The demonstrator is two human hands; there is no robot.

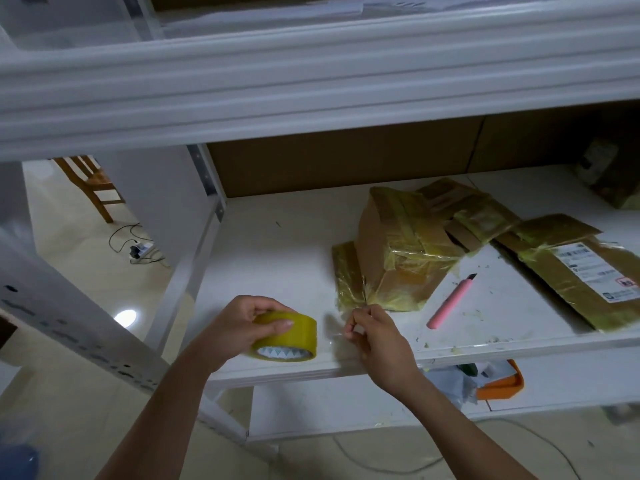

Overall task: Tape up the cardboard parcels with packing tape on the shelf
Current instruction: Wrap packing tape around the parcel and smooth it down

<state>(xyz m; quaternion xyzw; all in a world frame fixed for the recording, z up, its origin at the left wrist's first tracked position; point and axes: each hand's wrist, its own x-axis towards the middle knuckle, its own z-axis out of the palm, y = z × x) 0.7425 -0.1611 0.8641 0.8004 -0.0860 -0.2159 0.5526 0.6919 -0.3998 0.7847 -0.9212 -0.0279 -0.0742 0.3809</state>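
My left hand (242,320) grips a roll of yellowish packing tape (289,336) at the front edge of the white shelf (270,258). My right hand (374,334) pinches the free end of a clear tape strip (334,329) that runs between the roll and my fingers. Just behind my right hand stands a small cardboard parcel (394,251), heavily wrapped in tape. A flatter opened parcel (474,213) lies behind it, and a flat labelled parcel (585,271) lies at the right.
A pink utility knife (450,303) lies on the shelf between the parcels. An upper shelf beam (311,98) overhangs the work space. An orange object (502,386) and plastic sit on the lower shelf. A wooden chair (93,185) and a cable (135,244) are on the floor at left.
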